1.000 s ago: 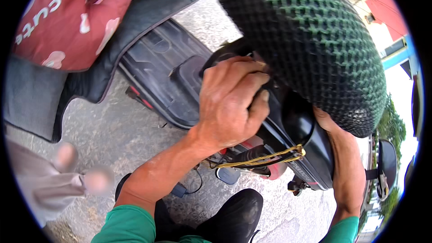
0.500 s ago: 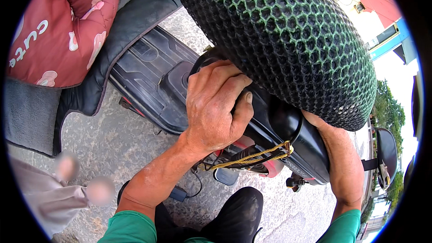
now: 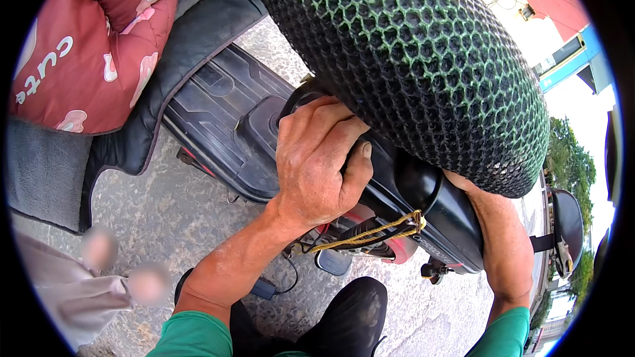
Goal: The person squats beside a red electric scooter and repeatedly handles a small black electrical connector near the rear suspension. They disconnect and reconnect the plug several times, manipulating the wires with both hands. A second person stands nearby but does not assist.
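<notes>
1. Left hand (image 3: 321, 158): fingers curled by the mesh-covered seat's (image 3: 410, 73) edge; cannot tell what they grip.
2. Right hand (image 3: 460, 182): mostly hidden beneath; grasp unclear.
3. Seat sits above the scooter (image 3: 456, 218); probably firm, non-slip, best held by its rim.

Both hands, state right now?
Left hand: fingers curled at the black scooter body; what it grips can't be told.
Right hand: mostly hidden behind the mesh-covered seat; can't tell.

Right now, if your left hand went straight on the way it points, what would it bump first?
The left hand would probably meet the green-and-black mesh cover first, just ahead, though the depth there is unclear.
</notes>
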Demonstrator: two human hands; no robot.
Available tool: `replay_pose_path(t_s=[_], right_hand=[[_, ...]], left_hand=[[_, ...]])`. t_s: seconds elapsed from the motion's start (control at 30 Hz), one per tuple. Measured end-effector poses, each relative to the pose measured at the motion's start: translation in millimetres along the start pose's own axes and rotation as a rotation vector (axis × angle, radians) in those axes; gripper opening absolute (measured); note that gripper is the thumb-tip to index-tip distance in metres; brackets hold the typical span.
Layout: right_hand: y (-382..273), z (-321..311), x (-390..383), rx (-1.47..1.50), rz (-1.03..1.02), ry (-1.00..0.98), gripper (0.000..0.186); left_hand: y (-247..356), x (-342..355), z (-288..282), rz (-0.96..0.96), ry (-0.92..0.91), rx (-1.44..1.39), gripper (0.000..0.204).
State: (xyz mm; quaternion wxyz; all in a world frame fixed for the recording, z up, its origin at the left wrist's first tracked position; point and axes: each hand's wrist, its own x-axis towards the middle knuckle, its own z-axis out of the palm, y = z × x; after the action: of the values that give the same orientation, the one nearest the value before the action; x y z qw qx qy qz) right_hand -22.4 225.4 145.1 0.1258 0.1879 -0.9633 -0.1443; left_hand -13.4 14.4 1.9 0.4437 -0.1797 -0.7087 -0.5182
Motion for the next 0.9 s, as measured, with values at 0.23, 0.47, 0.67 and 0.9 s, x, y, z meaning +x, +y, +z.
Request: replay_pose_path(t_s=[0.23,0.47,0.67,0.9], right_hand=[[-2.2,3.7,-0.5,0.02,-0.008,0.008,0.033],[-1.9,2.5,-0.4,0.028,-0.016,0.02,0.032],[-7.1,13.7,15.0,0.085,-0.108,0.073,0.032],[-3.6,12.8,18.2,0.138,-0.179,0.125,0.031]], left_hand=[[-4.1,0.2,-2.8,0.005,-0.03,0.013,0.025],[-0.5,1.3,-4.2,-0.003,-0.025,0.009,0.023],[-10.6,-1.6,-2.4,0.045,-0.025,0.045,0.019],[-9.7,-6.2,7.1,0.089,-0.056,0.033,0.027]])
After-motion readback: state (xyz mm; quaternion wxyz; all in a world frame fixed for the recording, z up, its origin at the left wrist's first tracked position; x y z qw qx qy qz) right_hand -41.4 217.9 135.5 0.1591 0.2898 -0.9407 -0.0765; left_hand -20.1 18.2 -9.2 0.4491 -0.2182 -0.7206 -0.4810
